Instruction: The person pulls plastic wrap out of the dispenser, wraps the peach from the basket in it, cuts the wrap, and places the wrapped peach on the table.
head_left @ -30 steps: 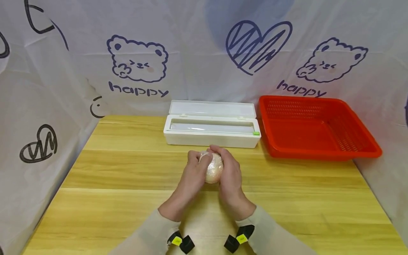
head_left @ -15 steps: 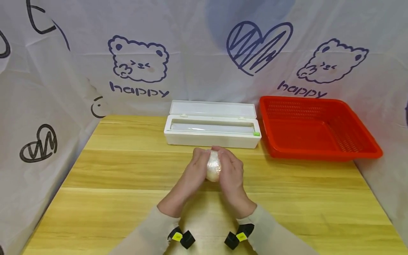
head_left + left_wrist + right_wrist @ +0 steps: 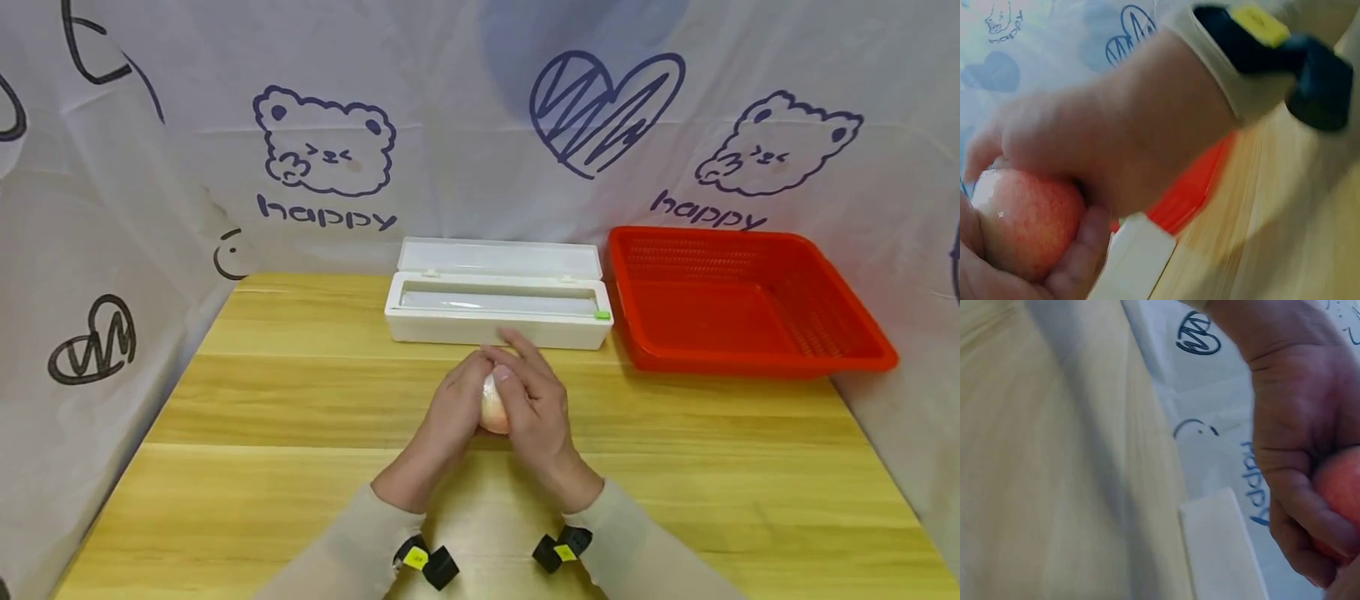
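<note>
A pale red apple (image 3: 492, 410) wrapped in shiny cling film is cupped between both hands above the table in the head view. My left hand (image 3: 452, 410) grips it from the left, fingers curled round its underside in the left wrist view. From the other side my right hand (image 3: 542, 415) holds the apple, its thumb laid on the film and its fingers reaching over the top. The left wrist view shows the apple (image 3: 1029, 222) with red skin under the film. In the right wrist view, only part of the apple (image 3: 1342, 484) shows past the left hand's fingers.
Just beyond the hands stands a white cling film box (image 3: 498, 329), lid raised, with a roll inside. A red plastic basket (image 3: 750, 362) sits at the back right. The wooden table (image 3: 262, 492) meets a white printed cloth (image 3: 465, 150) behind and at the sides.
The right hand has shifted over the apple, its fingers now reaching further forward and its thumb lying across the film. The apple has turned within the hands; the box and basket stay put.
</note>
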`<state>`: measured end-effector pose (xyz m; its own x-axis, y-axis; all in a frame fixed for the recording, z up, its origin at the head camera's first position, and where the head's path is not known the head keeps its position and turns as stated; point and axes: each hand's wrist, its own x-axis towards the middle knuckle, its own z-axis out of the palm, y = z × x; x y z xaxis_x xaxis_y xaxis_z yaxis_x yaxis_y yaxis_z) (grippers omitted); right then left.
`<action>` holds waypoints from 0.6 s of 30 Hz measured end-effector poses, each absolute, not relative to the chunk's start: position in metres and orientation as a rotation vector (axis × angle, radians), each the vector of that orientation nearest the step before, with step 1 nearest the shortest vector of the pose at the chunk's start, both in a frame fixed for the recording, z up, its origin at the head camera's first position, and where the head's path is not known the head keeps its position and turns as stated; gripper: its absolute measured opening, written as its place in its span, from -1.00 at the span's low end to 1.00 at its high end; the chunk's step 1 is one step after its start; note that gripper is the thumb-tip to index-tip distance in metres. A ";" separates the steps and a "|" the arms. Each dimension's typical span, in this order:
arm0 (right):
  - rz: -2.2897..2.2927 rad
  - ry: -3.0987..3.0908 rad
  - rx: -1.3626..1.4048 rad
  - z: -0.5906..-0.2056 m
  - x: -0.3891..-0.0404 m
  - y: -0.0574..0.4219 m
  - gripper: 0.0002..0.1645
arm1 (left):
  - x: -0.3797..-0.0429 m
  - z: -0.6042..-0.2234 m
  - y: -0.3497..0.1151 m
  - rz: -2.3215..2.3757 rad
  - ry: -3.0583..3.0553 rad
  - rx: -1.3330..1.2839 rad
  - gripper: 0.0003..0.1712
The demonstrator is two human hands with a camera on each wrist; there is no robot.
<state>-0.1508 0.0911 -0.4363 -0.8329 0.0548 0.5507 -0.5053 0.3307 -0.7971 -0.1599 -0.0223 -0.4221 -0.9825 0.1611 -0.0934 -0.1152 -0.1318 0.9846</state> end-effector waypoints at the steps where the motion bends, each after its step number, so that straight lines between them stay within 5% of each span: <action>1: 1.483 -2.086 0.426 -0.439 -0.152 0.091 -0.68 | -0.160 -0.422 -0.022 2.242 1.902 0.023 -0.59; 8: 1.460 -1.982 0.394 -0.443 -0.155 0.086 -0.72 | -0.156 -0.422 -0.022 2.312 1.781 -0.131 -0.56; 18: 2.119 -2.157 -0.092 -0.420 -0.161 0.101 -0.55 | -0.156 -0.423 -0.023 2.172 1.774 0.097 -0.38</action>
<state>-0.1607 0.1012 -0.4205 -0.9914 0.1243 0.0403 -0.0381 0.0203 -0.9991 -0.1562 -0.0229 -0.4231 -0.9419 0.2973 -0.1563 -0.2125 -0.1669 0.9628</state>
